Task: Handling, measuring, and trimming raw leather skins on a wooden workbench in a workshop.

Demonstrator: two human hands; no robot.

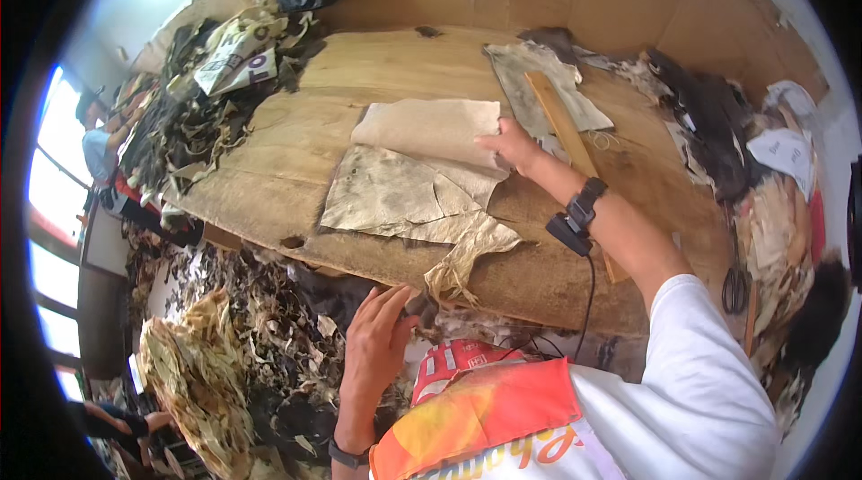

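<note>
Your right hand (512,146) pinches the folded beige leather-like sheet (422,176) lying mid-table on the worn wooden board (296,134), while your left hand (377,336), fingers loosely spread and holding nothing, rests at 7 o'clock from it by the table edge.

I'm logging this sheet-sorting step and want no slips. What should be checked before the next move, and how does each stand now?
1. Right hand on the folded sheet: ok.
2. Left hand free: ok, at the table edge, holding nothing visible.
3. Lower sheet lying flat: not ok, its corner hangs crumpled over the edge.
4. Wooden strip off the sheets: ok.
5. Wrist cable unsnagged: cannot tell.
</note>
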